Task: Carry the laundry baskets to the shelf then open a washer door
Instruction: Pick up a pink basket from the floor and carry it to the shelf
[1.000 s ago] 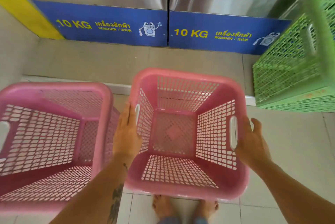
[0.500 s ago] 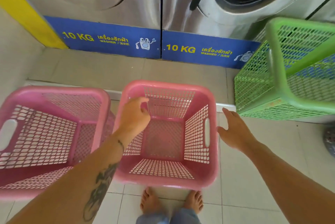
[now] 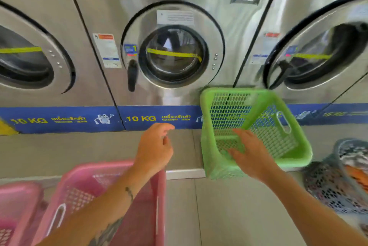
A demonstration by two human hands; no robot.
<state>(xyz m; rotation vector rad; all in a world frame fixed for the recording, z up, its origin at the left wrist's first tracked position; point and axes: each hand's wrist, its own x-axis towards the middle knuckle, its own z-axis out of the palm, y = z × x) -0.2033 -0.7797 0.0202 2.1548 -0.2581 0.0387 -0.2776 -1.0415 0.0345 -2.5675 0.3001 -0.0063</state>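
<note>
A pink laundry basket [image 3: 85,192] stands on the floor at the lower left, with a second pink basket [image 3: 18,202] beside it at the left edge. A green mesh basket [image 3: 264,126] leans tilted on the raised step against the washers. My left hand [image 3: 154,150] hovers above the pink basket's far rim, fingers loosely curled and holding nothing. My right hand [image 3: 252,156] is spread in front of the green basket's near side, whether touching it I cannot tell. The middle washer door [image 3: 173,46] is closed, its black handle [image 3: 132,75] on the left.
Steel washers line the wall, with a blue "10 KG" strip [image 3: 59,119] along their base. A grey basket with clothes [image 3: 338,182] sits at the right. A raised tiled step [image 3: 79,150] with a white edge runs before the machines.
Both hands have let go of the pink basket, which now rests on the floor. The view has lifted to the washer doors, and my right hand has moved to the green basket.
</note>
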